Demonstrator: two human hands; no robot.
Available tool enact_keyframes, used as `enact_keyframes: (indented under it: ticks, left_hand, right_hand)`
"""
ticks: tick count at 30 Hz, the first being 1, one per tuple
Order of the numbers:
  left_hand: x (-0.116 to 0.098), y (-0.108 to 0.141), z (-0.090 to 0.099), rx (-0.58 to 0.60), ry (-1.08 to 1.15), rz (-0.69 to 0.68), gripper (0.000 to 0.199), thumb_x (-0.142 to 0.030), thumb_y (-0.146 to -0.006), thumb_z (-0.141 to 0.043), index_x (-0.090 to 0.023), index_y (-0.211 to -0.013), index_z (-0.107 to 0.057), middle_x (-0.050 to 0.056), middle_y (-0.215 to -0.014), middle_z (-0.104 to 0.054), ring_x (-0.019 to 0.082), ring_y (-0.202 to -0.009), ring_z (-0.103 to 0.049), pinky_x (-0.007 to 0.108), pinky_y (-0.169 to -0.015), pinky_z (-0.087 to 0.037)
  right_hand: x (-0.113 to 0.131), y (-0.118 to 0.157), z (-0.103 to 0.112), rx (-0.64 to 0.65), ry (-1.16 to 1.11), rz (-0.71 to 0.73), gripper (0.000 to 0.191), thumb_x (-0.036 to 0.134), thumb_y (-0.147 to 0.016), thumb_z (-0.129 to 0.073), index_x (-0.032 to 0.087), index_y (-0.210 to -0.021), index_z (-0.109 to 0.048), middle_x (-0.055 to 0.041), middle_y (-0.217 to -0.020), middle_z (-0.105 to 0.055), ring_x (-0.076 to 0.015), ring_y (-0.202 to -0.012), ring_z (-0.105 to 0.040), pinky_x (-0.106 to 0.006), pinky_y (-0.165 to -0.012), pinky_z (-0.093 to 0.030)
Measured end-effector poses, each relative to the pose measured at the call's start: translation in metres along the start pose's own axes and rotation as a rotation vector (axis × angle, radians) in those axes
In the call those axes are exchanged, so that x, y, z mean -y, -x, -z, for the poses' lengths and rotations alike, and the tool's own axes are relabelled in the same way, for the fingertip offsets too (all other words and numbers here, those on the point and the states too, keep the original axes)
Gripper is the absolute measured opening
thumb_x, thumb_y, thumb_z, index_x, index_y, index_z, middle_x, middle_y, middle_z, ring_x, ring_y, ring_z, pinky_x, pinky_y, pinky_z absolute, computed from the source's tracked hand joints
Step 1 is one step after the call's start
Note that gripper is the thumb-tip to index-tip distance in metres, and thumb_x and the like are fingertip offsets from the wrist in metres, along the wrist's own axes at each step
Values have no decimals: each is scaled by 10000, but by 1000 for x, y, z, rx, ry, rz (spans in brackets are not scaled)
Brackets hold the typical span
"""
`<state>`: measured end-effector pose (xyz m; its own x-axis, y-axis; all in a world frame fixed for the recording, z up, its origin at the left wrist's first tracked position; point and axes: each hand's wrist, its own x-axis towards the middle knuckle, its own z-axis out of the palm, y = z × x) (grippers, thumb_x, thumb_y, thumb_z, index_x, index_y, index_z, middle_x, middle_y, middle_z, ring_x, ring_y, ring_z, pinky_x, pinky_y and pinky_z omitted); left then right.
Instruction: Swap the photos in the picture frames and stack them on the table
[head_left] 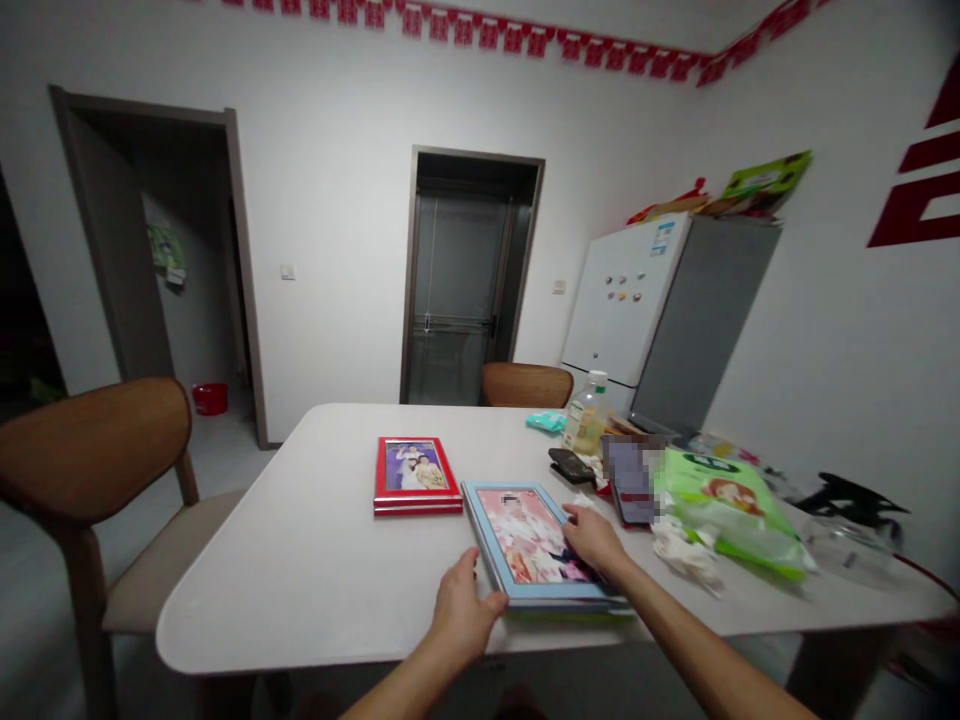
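A light blue photo frame (512, 490) with a pink-toned picture lies near the table's front edge, on top of at least one more flat piece with a green edge below. My left hand (463, 610) is closed at its near left corner, thumb at the front and fingers along the left side. Across the right side of the same frame, my right hand (596, 542) is closed over the edge, some fingers hidden. Beyond and to the left, two red photo frames (382, 490) lie stacked, the upper one showing a picture of people.
On the table's right stand a bottle (587, 415), a black object (571, 465), a partly blurred phone-like item (636, 480), crumpled tissue (686, 555) and a green tissue pack (735, 500). Wooden chairs (97, 450) stand left and behind the white table (300, 560).
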<state>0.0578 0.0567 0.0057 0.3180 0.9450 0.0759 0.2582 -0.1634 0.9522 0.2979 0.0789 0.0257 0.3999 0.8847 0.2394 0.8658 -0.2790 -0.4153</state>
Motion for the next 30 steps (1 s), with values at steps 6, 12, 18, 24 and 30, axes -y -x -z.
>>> enact_keyframes:
  ticks: [6, 12, 18, 24, 30]
  left_hand:
    - [23, -16, 49, -127, 146, 93, 507, -154, -635, -587, -59, -1111, -439, 173, -1116, -514, 208, -985, -501, 268, -841, -354]
    - [36, -21, 79, -215, 364, 181, 443, -227, -622, -635, -58, -1001, -479, 177, -1046, -542, 203, -969, -523, 250, -799, -389]
    - [40, -18, 92, -229, 647, 263, 449, -384, -618, -652, -98, -931, -505, 110, -875, -603, 168, -789, -595, 266, -705, -436]
    - [30, 3, 88, -221, 905, 131, 431, -418, -681, -596, -176, -1024, -499, 77, -1038, -581, 159, -963, -541, 253, -791, -414]
    - [4, 23, 88, -360, 844, -181, 445, -337, -679, -619, -166, -1065, -476, 79, -1078, -572, 211, -1005, -517, 308, -866, -386]
  right_hand:
    - [104, 5, -45, 68, 17, 402, 380, 184, -706, -414, 162, -1065, -538, -70, -1087, -569, -149, -1003, -494, -226, -874, -325]
    - [185, -2, -88, 85, 37, 546, 372, 166, -615, -553, 135, -986, -545, -131, -1038, -545, -238, -992, -457, -337, -828, -337]
    - [195, 18, -85, 95, 43, 645, 171, 158, -653, -527, 148, -823, -543, -82, -927, -556, -198, -914, -465, -322, -826, -327]
    - [192, 65, -69, 7, -287, 660, 318, 189, -693, -498, 125, -1004, -485, -129, -1048, -521, -223, -984, -454, -373, -853, -354]
    - [190, 102, -53, 30, -600, 591, 388, 200, -693, -498, 165, -1079, -481, -121, -1119, -512, -228, -1053, -446, -410, -916, -333]
